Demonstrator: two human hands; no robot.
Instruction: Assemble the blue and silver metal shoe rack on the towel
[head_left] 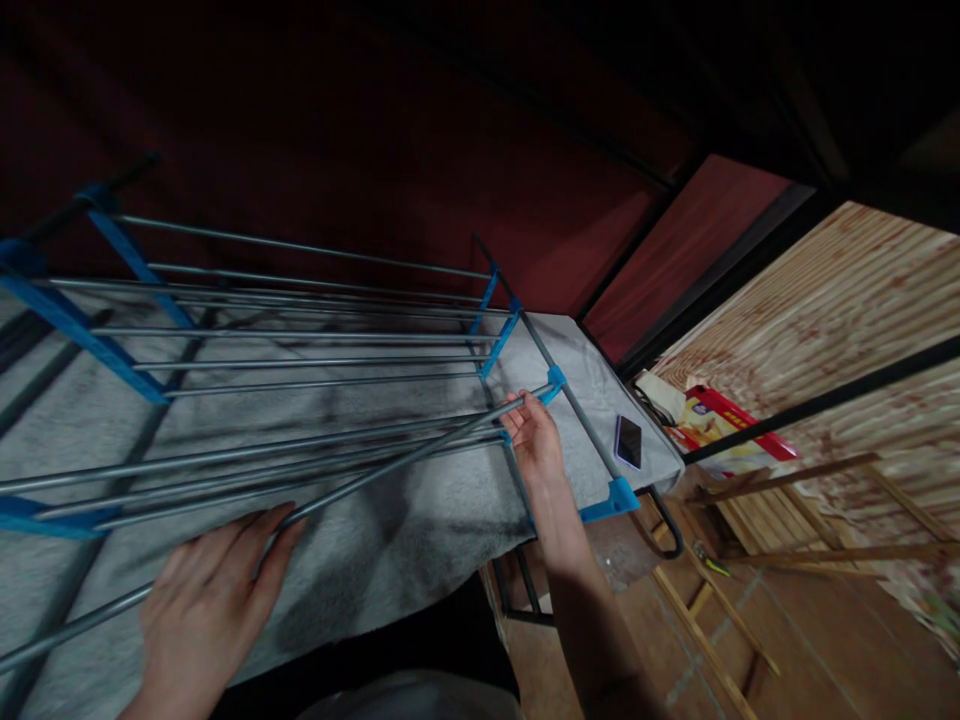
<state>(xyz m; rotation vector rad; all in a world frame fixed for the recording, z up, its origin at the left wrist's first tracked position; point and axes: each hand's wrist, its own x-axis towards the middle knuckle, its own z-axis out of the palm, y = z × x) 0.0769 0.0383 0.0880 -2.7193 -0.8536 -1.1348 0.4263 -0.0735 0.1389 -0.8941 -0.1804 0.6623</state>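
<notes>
A metal rack [300, 350] of grey rods and blue plastic joints lies on its side on a grey cloth-covered surface [420, 520]. One long loose grey rod [390, 465] runs slantwise from lower left to a blue joint [555, 383] at the right. My right hand [536, 435] pinches the far end of this rod just beside that joint. My left hand [210, 590] rests on the near part of the same rod, fingers curled lightly over it.
A dark phone [628, 441] lies on the cloth near the right corner. Beyond the edge are a red and yellow packet [712, 420], wooden slats [787, 500] and a tiled floor [825, 640]. A dark red wall stands behind the rack.
</notes>
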